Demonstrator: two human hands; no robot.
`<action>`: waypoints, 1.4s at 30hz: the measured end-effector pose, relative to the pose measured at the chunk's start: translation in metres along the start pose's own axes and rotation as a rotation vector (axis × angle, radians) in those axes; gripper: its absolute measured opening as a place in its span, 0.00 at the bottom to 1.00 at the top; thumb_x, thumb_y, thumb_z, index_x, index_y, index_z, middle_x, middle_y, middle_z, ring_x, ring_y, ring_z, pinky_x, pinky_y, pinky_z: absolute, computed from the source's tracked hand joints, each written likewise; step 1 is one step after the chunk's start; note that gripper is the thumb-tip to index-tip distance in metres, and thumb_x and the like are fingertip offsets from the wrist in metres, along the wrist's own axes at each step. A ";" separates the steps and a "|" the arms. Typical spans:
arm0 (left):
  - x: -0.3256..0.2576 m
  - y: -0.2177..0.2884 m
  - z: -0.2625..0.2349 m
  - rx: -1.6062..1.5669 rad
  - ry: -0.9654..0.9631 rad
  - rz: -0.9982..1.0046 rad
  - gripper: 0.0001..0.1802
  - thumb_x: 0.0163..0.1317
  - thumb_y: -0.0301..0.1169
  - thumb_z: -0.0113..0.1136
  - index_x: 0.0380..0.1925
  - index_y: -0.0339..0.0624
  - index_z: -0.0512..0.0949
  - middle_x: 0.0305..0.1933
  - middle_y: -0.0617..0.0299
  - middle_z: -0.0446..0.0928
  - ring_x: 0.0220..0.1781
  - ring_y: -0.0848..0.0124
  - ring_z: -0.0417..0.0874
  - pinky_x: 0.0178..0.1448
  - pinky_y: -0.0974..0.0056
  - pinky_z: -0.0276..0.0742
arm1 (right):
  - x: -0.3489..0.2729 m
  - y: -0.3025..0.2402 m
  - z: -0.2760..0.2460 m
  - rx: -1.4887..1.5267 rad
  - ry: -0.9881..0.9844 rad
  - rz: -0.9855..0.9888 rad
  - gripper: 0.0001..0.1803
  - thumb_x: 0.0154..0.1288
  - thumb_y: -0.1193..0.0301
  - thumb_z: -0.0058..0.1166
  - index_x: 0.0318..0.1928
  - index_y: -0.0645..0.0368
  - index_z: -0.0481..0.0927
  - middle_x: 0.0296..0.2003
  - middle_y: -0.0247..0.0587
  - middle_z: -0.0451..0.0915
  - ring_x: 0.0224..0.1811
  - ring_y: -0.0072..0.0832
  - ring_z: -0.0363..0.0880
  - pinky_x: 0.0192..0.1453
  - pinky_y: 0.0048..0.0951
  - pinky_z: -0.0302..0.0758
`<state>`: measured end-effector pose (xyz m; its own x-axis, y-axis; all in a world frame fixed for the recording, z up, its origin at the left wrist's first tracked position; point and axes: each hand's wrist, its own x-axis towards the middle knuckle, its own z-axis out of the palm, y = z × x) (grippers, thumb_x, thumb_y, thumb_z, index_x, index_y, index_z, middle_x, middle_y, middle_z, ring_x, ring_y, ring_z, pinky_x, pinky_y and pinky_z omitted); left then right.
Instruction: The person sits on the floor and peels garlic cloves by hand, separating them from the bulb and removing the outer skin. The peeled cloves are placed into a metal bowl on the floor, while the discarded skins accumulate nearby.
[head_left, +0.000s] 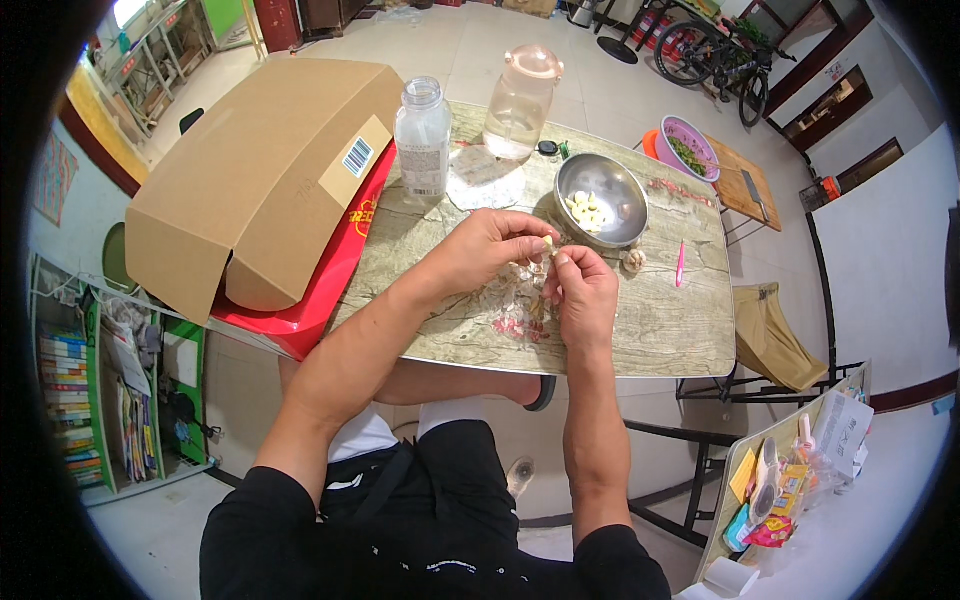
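Already, peeled garlic cloves (pixel 586 211) lie inside the steel bowl (pixel 628 190); on its near side, the left hand (pixel 480 248) pinches another clove (pixel 548 241), the right hand (pixel 588 295) pinches something unclear, and an unpeeled bulb (pixel 634 261) remains.

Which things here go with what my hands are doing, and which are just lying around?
Seem to belong:
clove, between left hand and right hand
steel bowl with peeled cloves
garlic bulb
papery skins

Apparently lying about:
cardboard box
clear jar
pink-lidded jug
bicycle
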<state>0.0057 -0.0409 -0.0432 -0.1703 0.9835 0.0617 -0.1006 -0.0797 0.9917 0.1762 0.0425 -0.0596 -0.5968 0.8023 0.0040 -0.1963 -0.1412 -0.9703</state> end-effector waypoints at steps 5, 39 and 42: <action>0.000 -0.001 0.001 -0.169 -0.021 -0.064 0.15 0.76 0.33 0.60 0.56 0.37 0.83 0.41 0.70 0.82 0.42 0.81 0.79 0.49 0.73 0.78 | -0.001 0.000 0.000 -0.037 -0.028 0.026 0.07 0.75 0.72 0.57 0.37 0.62 0.81 0.26 0.29 0.79 0.22 0.15 0.74 0.27 0.17 0.68; -0.002 0.003 0.005 -0.126 0.076 -0.044 0.14 0.69 0.28 0.65 0.52 0.36 0.84 0.38 0.68 0.84 0.40 0.83 0.81 0.43 0.74 0.77 | -0.005 0.000 0.011 -0.625 0.160 -0.423 0.05 0.68 0.77 0.63 0.42 0.65 0.84 0.32 0.41 0.84 0.29 0.24 0.81 0.34 0.25 0.76; -0.003 0.005 0.003 -0.086 0.053 -0.052 0.14 0.70 0.28 0.64 0.54 0.39 0.84 0.38 0.69 0.83 0.39 0.84 0.79 0.42 0.75 0.76 | -0.007 -0.003 0.011 -0.400 0.113 -0.247 0.05 0.70 0.76 0.62 0.43 0.66 0.84 0.32 0.36 0.84 0.29 0.19 0.79 0.33 0.22 0.75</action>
<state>0.0089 -0.0439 -0.0380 -0.2139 0.9769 0.0026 -0.1938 -0.0451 0.9800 0.1721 0.0310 -0.0541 -0.4771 0.8452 0.2409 0.0061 0.2773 -0.9608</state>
